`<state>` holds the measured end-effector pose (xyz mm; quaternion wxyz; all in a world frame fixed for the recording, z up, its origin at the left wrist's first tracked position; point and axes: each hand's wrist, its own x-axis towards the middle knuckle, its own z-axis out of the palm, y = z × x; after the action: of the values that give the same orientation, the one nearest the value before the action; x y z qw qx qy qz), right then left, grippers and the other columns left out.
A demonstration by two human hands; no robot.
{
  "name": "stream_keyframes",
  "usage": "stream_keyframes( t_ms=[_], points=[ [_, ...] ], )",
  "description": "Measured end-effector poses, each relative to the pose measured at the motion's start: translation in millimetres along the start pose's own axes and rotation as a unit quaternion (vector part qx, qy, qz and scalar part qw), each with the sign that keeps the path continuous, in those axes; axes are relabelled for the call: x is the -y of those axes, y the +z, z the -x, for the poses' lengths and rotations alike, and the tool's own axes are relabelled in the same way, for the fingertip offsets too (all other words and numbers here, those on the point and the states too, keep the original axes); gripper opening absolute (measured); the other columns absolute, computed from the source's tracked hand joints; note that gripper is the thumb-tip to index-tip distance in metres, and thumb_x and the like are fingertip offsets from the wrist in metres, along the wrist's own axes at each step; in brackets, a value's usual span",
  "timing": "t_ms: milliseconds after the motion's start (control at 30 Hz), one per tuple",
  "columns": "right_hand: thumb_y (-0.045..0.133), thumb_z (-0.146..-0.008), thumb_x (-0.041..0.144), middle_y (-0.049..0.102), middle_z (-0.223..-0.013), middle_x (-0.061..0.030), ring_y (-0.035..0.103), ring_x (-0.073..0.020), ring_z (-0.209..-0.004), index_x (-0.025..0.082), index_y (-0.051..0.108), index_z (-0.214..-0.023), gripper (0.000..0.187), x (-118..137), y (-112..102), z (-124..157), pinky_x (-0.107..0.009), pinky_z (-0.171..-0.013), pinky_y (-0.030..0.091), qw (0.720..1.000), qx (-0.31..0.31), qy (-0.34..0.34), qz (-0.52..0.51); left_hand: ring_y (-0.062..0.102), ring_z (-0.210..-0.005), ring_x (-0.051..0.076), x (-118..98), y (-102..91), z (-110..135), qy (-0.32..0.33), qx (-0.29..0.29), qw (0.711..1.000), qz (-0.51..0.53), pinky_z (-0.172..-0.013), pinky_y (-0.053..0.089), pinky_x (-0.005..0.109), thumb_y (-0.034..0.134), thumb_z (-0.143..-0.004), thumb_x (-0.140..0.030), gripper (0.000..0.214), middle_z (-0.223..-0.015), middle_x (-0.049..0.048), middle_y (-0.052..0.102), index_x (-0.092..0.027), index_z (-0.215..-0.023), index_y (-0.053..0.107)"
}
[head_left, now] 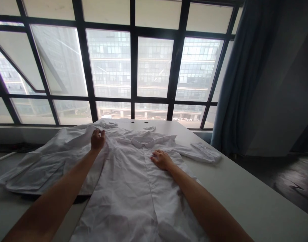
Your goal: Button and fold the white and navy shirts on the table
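The button-up shirt [128,188] lies spread, front closed, body unfolded; left hand [97,139] pinches white cloth [106,143] (whose, I cannot tell); right hand [162,159] rests, fingers released.

Office-like room: gridded windows [111,67], white table [234,188]

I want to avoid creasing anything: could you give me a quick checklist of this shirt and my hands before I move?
1. Shirt front side up: ok, the button strip faces upward.
2. Right hand flat: ok, it rests palm down on the shirt.
3. Left hand grip: cannot tell, it is curled at the cloth.
4. Fabric smooth: not ok, wrinkles show across the front.
5. Collar in view: ok, at the end nearer the windows.
6. Hem straight: cannot tell, out of frame.
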<state>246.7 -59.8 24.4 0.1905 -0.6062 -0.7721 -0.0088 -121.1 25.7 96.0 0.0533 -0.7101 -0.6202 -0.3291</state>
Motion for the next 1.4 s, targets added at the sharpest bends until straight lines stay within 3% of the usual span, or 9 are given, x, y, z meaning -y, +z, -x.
stream_keyframes(
  t_ms=[67, 167, 267, 533, 667, 800, 900, 1100, 1400],
  points=[
    [0.050, -0.098, 0.045, 0.062, -0.130, -0.0107, 0.056, -0.0245, -0.120, 0.020, 0.066, -0.121, 0.037, 0, 0, 0, -0.035, -0.102, 0.041, 1.000, -0.004, 0.000, -0.004, 0.054, -0.121, 0.028, -25, 3.5, 22, 0.137, 0.009, 0.991, -0.005, -0.111, 0.035, 0.046, 0.038, -0.097, -0.028, 0.027, -0.112, 0.0157, 0.066, -0.015, -0.092, 0.061],
    [0.042, -0.101, 0.038, 0.065, -0.126, -0.0113, 0.060, -0.0235, -0.115, 0.020, 0.066, -0.118, 0.035, -3, 1, -2, -0.035, -0.099, 0.043, 0.999, -0.018, 0.004, -0.029, 0.048, -0.132, 0.026, -51, 8.0, 58, 0.442, 0.160, 0.883, -0.009, -0.120, 0.025, 0.048, 0.054, -0.086, -0.021, 0.013, -0.126, 0.0091, 0.066, -0.020, -0.090, 0.066],
    [0.029, -0.104, 0.032, 0.068, -0.117, -0.0132, 0.062, -0.0237, -0.109, 0.019, 0.066, -0.115, 0.041, -7, 0, -7, -0.036, -0.095, 0.046, 0.996, -0.050, 0.010, -0.071, 0.042, -0.140, 0.025, -58, 9.9, 75, 0.516, 0.205, 0.832, -0.006, -0.120, 0.023, 0.048, 0.055, -0.081, -0.011, 0.017, -0.143, 0.0062, 0.057, -0.020, -0.089, 0.067],
    [0.039, -0.094, 0.025, 0.072, -0.091, -0.0098, 0.069, -0.0217, -0.079, 0.011, 0.039, -0.145, 0.053, 6, -12, -20, -0.032, -0.070, 0.055, 0.962, -0.050, 0.087, -0.253, 0.066, -0.108, 0.026, -45, 16.6, 71, 0.414, 0.216, 0.883, -0.032, -0.093, 0.049, 0.035, 0.053, -0.082, -0.013, 0.023, -0.116, 0.0112, 0.070, -0.018, -0.103, 0.061],
    [0.051, -0.081, 0.016, 0.071, -0.092, -0.0062, 0.067, -0.0202, -0.081, 0.017, 0.053, -0.137, 0.056, 13, -31, -13, -0.029, -0.077, 0.052, 0.989, -0.048, 0.028, -0.139, 0.067, -0.100, 0.024, -42, 19.8, 65, 0.367, 0.214, 0.904, -0.047, -0.085, 0.050, 0.031, 0.051, -0.080, -0.007, 0.031, -0.107, 0.0086, 0.070, -0.019, -0.107, 0.061],
    [0.054, -0.077, 0.009, 0.059, -0.132, -0.0140, 0.059, -0.0275, -0.112, 0.018, 0.053, -0.141, 0.065, 12, -34, -5, -0.036, -0.093, 0.047, 0.999, -0.011, -0.045, 0.016, 0.066, -0.098, 0.023, -42, 22.3, 58, 0.342, 0.204, 0.915, -0.060, -0.081, 0.050, 0.030, 0.048, -0.081, -0.004, 0.030, -0.105, 0.0085, 0.069, -0.018, -0.101, 0.064],
    [0.054, -0.081, 0.012, 0.048, -0.145, -0.0145, 0.046, -0.0321, -0.129, 0.020, 0.067, -0.125, 0.046, 10, -30, -9, -0.045, -0.102, 0.040, 0.993, -0.017, -0.054, 0.106, 0.067, -0.090, 0.024, -46, 19.0, 58, 0.296, 0.164, 0.936, -0.094, -0.075, 0.050, 0.031, 0.047, -0.083, -0.007, 0.022, -0.100, 0.0094, 0.068, -0.017, -0.092, 0.065],
    [0.054, -0.078, 0.017, 0.066, -0.117, -0.0154, 0.055, -0.0285, -0.113, 0.014, 0.072, -0.091, 0.023, 17, -59, -13, -0.041, -0.104, 0.037, 0.983, -0.063, -0.147, 0.085, 0.064, -0.097, 0.025, -40, -1.5, 53, 0.224, 0.067, 0.963, -0.132, -0.073, 0.049, 0.031, 0.042, -0.084, -0.006, 0.027, -0.099, 0.0101, 0.064, -0.016, -0.093, 0.066],
    [0.066, -0.082, 0.039, 0.066, -0.063, -0.0021, 0.054, -0.0136, -0.054, 0.019, 0.068, -0.069, 0.024, 71, -107, 54, -0.025, -0.054, 0.036, 0.950, 0.253, -0.178, -0.044, 0.065, -0.084, 0.023, -5, 11.2, 26, 0.097, 0.156, 0.978, -0.102, -0.074, 0.050, 0.032, 0.060, -0.077, -0.014, 0.014, -0.086, 0.0081, 0.068, -0.015, -0.079, 0.073]
  ],
)
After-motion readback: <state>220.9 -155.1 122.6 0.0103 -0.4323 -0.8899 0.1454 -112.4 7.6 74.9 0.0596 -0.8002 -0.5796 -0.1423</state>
